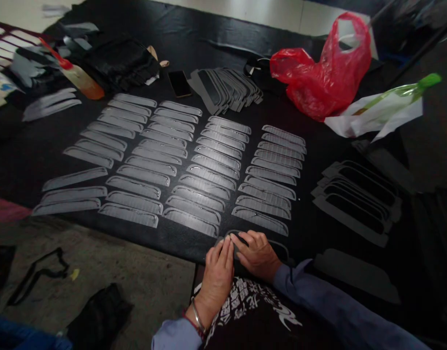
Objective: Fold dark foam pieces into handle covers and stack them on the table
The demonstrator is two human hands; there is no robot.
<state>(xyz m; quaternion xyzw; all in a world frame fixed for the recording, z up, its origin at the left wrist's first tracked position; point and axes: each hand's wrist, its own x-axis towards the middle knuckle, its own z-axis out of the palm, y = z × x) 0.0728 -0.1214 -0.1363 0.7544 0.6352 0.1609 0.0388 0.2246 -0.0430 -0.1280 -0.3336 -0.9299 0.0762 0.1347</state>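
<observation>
At the near edge of the black-covered table, a dark grey piece with a curved border [279, 247] lies partly under my hands. My left hand [219, 274] has its fingers together, their tips pinching the piece's edge. Beside it, my right hand [258, 253] has curled fingers, with thumb and index tip meeting the left fingertips on the same piece. Much of this piece is hidden by the hands. Just beyond them, several grey strips [260, 221] with rounded corners and shiny lines along their curved edges lie in columns.
Dark cut pieces [354, 204] overlap at right, near another flat piece [358, 274]. Farther back are a fanned stack [227, 90], a phone [180, 83], a red plastic bag [325, 78], a green-capped bottle [398, 99] and a red-nozzled bottle [83, 82]. The floor [150, 277] shows lower left.
</observation>
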